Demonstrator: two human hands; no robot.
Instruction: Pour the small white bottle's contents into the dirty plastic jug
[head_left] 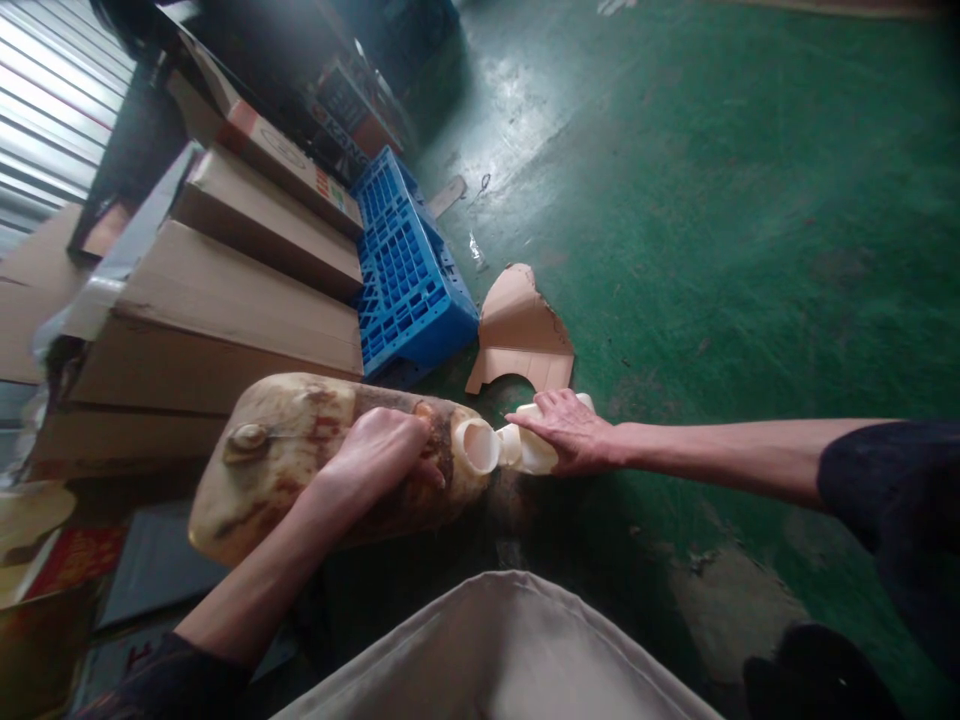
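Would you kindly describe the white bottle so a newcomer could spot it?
On the green floor, find the blue pallet and the torn cardboard piece beside it. Nearer the wearer, the right hand holds the white bottle, set against the open mouth of the jerrycan in the left hand. It is small and clean white; the jerrycan is big and brown-stained.

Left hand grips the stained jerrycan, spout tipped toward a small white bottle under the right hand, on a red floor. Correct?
One thing off: the floor is green, not red; the head view shows it. The rest stands: the left hand grips the stained jerrycan, its spout tipped toward the small white bottle under the right hand.
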